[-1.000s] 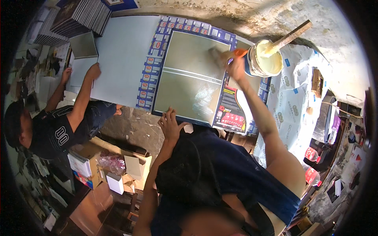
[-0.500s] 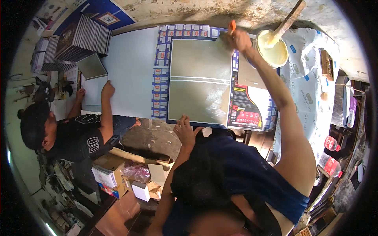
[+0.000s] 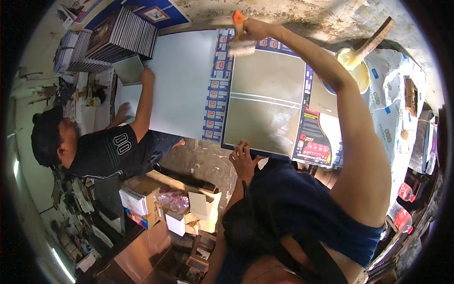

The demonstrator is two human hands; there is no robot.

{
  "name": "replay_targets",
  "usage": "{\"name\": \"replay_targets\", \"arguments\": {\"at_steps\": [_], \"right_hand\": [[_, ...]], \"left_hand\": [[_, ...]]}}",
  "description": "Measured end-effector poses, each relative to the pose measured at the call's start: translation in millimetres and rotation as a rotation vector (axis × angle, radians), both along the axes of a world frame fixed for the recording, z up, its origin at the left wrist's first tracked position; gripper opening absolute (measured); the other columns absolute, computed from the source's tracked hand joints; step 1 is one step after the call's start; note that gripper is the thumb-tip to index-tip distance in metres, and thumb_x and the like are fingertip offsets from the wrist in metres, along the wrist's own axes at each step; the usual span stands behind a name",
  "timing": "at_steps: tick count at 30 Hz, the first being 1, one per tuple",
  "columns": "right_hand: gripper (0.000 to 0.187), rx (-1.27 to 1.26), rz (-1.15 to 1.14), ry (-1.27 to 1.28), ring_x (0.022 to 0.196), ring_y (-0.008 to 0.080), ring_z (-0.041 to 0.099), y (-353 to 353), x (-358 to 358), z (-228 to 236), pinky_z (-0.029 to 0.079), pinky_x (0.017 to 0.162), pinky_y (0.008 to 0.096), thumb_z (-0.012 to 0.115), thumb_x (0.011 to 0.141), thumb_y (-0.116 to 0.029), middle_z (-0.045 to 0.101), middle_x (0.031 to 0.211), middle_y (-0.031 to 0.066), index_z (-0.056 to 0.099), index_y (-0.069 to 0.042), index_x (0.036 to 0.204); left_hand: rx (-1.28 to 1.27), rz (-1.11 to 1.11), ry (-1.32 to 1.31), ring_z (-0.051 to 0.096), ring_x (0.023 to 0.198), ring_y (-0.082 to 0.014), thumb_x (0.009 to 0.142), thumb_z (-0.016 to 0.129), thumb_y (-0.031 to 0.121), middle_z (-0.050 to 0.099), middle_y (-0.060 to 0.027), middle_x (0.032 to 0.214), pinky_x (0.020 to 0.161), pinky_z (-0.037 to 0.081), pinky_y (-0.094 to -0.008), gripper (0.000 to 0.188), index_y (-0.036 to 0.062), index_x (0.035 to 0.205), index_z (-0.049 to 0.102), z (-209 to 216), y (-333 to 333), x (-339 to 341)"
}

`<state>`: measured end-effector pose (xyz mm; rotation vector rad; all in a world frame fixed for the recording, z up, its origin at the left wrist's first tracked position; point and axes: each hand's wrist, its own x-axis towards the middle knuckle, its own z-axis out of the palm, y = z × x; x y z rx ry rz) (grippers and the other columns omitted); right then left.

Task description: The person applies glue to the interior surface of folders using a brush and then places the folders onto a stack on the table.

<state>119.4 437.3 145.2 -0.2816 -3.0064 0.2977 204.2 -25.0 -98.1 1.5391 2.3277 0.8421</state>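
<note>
With the right hand (image 3: 255, 29), in the head view, gripping a wide brush (image 3: 241, 48) by its orange handle, bristles downward over the far left corner of the gray-brown board (image 3: 265, 83). Shifted there from the board's far right corner within the last half second; cannot tell whether pressing on the board or just clear of it. With the left hand (image 3: 243, 158), half spread and gripping nothing visible, touching the board's near edge left of its middle, much as before, apparently steadying it. As for the board, lying flat on blue patterned sheets (image 3: 214, 111), with pale stripes across its middle and whitish streaks (image 3: 284, 122) toward its near right part. Right of the board, partly behind the forearm: a bucket (image 3: 368, 81) of pale paste with a wooden stick (image 3: 377, 38) standing in it. Well left of the board: a co-worker's hand (image 3: 147, 75). Judging by the shift, likely sweeping right to left along the board's far edge, leaving the streaked part away from the bristles for now.
</note>
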Motion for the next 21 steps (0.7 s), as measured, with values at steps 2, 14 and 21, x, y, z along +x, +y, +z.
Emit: {"name": "replay_targets", "arguments": {"at_steps": [2,14,21], "right_hand": [[0.056,-0.097,0.034,-0.075,0.083,0.0348,0.069,-13.5,-10.3,-0.9,0.056,0.075,0.0459,0.062,0.085,-0.062,0.071,0.092,0.016,0.069,-0.009,0.1],[0.018,0.332,0.471,-0.222,0.089,0.0225,0.056,-138.2,56.0,-13.7,0.047,0.076,0.039,0.065,0.082,-0.027,0.061,0.08,0.0023,0.06,-0.011,0.074],[0.01,0.202,0.396,-0.392,0.09,0.0218,0.056,-155.3,130.7,6.6,0.045,0.078,0.0386,0.066,0.082,-0.026,0.063,0.079,-0.0011,0.065,-0.015,0.081]], "left_hand": [[0.058,-0.005,-0.024,0.038,0.128,-0.0336,0.066,0.073,0.064,0.042,-0.0087,0.141,0.101,0.029,-0.0556,0.09,0.0093,0.133,0.051,-3.2,7.1,1.2],[-0.15,0.205,-0.014,0.044,0.122,-0.0327,0.063,0.079,0.057,0.043,-0.0014,0.139,0.097,0.033,-0.0602,0.082,0.017,0.129,0.053,11.8,22.0,-73.9],[-0.072,0.299,0.026,0.045,0.118,-0.0333,0.06,0.088,0.043,0.048,-0.0037,0.13,0.094,0.033,-0.0565,0.075,0.0158,0.121,0.055,8.0,4.9,-96.0]]}}
